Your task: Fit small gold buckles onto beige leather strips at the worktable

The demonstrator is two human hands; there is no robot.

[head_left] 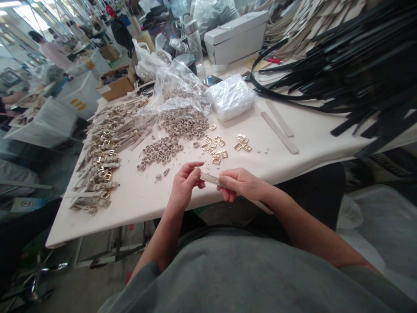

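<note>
A beige strap (pixel 210 178) stretches between my two hands just above the table's front edge. My left hand (pixel 186 181) pinches its end between thumb and fingers. My right hand (pixel 235 181) grips it a little farther along, and its tail runs below my right wrist toward my lap. Just beyond my hands lie gold buckles (pixel 213 150) in a loose cluster, with a smaller group of buckles (pixel 243 142) to the right. Small beige strap loops (pixel 161 152) form a heap to the left, spilling from a clear plastic bag (pixel 177 87).
Straps with gold buckles (pixel 102 152) are piled along the table's left side. Two beige straps (pixel 280 130) lie at right, near hanging black straps (pixel 352 65). A wrapped white packet (pixel 231 96), a white box (pixel 237 37) and a cardboard box (pixel 116 82) stand farther back.
</note>
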